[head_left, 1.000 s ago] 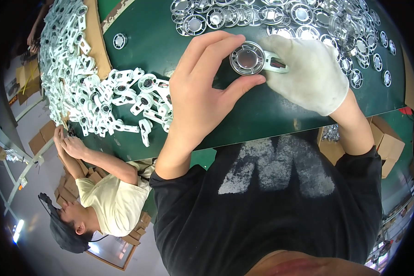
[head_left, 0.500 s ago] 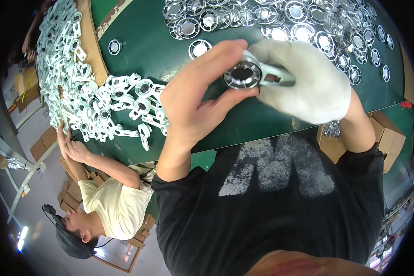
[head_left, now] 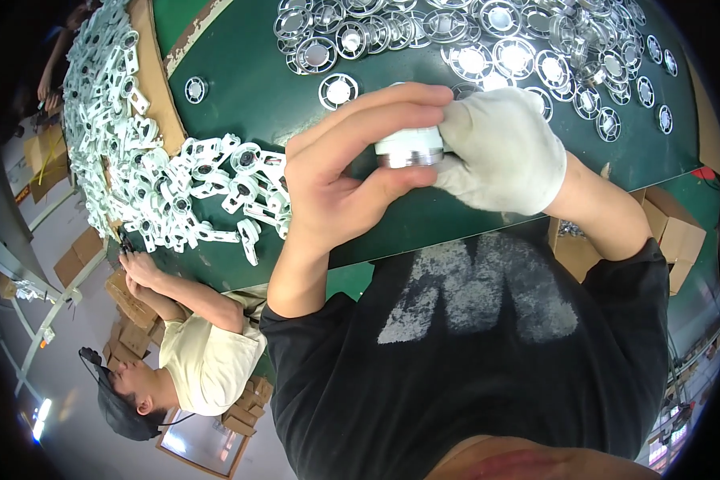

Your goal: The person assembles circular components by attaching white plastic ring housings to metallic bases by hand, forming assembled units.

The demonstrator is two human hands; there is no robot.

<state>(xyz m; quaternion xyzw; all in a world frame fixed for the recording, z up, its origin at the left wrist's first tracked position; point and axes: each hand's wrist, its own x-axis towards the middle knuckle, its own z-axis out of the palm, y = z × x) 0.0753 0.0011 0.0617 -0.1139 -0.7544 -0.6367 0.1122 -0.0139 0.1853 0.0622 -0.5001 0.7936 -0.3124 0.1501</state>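
Above the green table, both my hands hold one pale-green plastic part with a round head and a silver ring (head_left: 410,150). My bare left hand (head_left: 348,156) has its fingers over the top of the head and its thumb beneath the silver rim. My right hand (head_left: 508,152), in a white glove, grips the part from the other side; the part's handle is hidden by the glove. A single silver spoked disc (head_left: 338,92) lies just beyond my left hand. Many more silver discs (head_left: 500,18) are heaped at the far side.
Pale-green handled parts (head_left: 164,192) pile up at the left along a cardboard strip (head_left: 158,76). A lone disc (head_left: 196,90) lies near it. Another person (head_left: 208,360) in a cream shirt works at the left edge. Cardboard boxes (head_left: 672,232) stand beyond the table at right.
The part has been turned, so its round face has swung out of sight and its side with the silver rim shows. My gloved hand has shifted left, closer to my left hand.
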